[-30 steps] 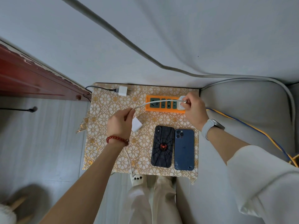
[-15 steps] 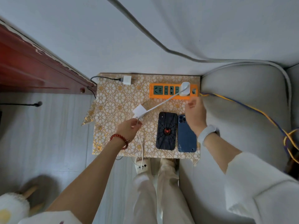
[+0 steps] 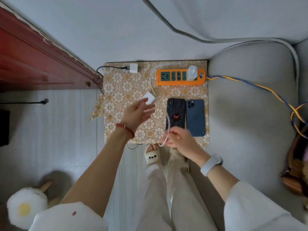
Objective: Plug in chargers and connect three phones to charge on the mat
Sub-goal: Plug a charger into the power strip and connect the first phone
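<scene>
Right hand (image 3: 178,139) pinches the white cable (image 3: 168,124) at the near edge of the mat (image 3: 126,84); fingers (image 3: 166,142) curled round it. From the grip the cable runs up over the black phone (image 3: 175,114).

Left hand (image 3: 136,112) hovers with fingers spread, holding nothing, a white charger block (image 3: 149,99) just past its fingertips.

Black phone and blue phone (image 3: 195,117) lie side by side, long axes pointing away, cameras at the far end. One charger (image 3: 192,73) sits in the orange power strip (image 3: 180,77), whose long axis runs left-right; another plug (image 3: 133,68) lies at the far edge.
</scene>
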`<state>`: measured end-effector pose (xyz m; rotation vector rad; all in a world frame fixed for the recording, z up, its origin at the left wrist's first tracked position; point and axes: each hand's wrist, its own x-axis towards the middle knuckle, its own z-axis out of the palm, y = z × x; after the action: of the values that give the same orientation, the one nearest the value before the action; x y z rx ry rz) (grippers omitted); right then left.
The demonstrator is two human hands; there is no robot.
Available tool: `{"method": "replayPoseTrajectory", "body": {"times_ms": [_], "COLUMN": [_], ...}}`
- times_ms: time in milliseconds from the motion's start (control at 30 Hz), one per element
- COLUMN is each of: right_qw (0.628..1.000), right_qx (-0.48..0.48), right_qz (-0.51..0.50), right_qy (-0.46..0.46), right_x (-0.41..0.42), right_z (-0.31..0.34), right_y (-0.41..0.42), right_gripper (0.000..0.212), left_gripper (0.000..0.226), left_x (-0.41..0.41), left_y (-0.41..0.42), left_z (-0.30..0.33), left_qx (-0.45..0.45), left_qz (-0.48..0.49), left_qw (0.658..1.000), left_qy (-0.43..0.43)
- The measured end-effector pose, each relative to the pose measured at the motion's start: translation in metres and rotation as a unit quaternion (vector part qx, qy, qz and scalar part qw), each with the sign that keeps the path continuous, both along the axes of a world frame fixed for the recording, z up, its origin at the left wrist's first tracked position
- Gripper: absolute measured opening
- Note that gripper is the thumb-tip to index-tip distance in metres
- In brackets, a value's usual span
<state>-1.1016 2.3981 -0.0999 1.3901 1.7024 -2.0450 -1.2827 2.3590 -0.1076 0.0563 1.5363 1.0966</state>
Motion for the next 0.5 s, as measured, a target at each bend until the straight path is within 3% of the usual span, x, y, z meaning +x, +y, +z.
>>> {"method": "replayPoseTrajectory", "body": {"times_ms": [100,167,267,300,400,500], "right_qw": [0.974,0.949,0.938,0.939,0.974,0.995], "right_qx": [-0.048,-0.071,-0.096,-0.105,-0.094,-0.016], "right_qz": [-0.216,-0.300,-0.317,-0.311,-0.191,0.095], "right_qy": [0.047,0.075,0.099,0.107,0.078,0.012], "right_x": [-0.005,-0.009,-0.009,-0.009,-0.002,0.008], "right_z": [0.016,0.024,0.027,0.026,0.019,0.013], "right_y": [0.030,0.044,0.039,0.033,0.009,-0.017], "right_gripper": [0.013,0.012,0.013,0.015,0.020,0.025], "left_gripper": [0.040,0.037,0.014,0.017,0.021,0.021], "left_x": [0.037,0.062,0.073,0.069,0.047,0.026], "left_y": [-0.029,-0.046,-0.049,-0.046,-0.038,-0.035], "left_z": [0.001,0.007,0.019,0.023,0.035,0.043], "left_qx": [-0.014,0.017,0.031,0.017,0.028,0.078], "left_qz": [-0.224,-0.299,-0.233,-0.182,0.006,0.108], "left_qw": [0.973,0.952,0.964,0.976,1.000,0.989], "left_qy": [0.049,0.068,0.120,0.119,0.014,-0.067]}}
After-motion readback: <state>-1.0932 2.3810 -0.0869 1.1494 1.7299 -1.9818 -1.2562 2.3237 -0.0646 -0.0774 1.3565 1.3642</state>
